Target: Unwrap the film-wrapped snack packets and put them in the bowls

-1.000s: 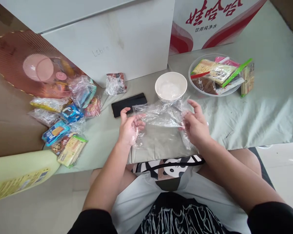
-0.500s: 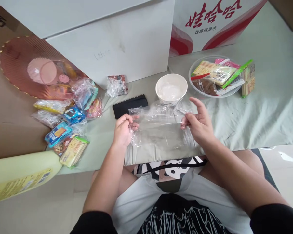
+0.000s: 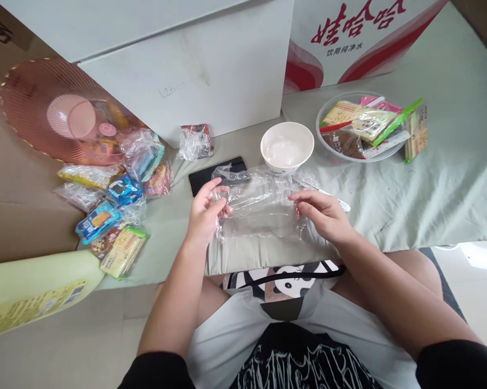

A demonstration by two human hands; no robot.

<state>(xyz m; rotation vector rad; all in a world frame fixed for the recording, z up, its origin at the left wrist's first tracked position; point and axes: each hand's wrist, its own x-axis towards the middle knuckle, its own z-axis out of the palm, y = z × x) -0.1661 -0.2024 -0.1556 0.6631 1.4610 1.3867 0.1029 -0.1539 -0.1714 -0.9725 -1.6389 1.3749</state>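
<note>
A sheet of clear plastic wrap [image 3: 259, 208] is spread between my two hands, low over the cloth. My left hand [image 3: 205, 210] grips its left edge, fingers curled and thumb bent in. At the right edge my right hand [image 3: 322, 213] pinches the film with thumb and fingers. Just beyond the wrap stands a white paper bowl [image 3: 287, 146] with something whitish and translucent in it. The film's far edge overlaps the black phone [image 3: 200, 178] and lies close to the bowl's base. A slim white object [image 3: 340, 204] shows partly behind my right hand.
Several wrapped snacks [image 3: 124, 189] lie at the left by a pink ribbed tray [image 3: 28, 129]. A film-wrapped packet [image 3: 195, 141] rests against the white box [image 3: 227, 81]. To the right, a clear round container [image 3: 322, 146] holds packaged snacks, with a wafer packet [image 3: 417, 132] beside it.
My right hand has moved inward and lowered its raised index finger. The wrap is now slacker and has shifted over the phone's corner. The slim white object has come into view.
</note>
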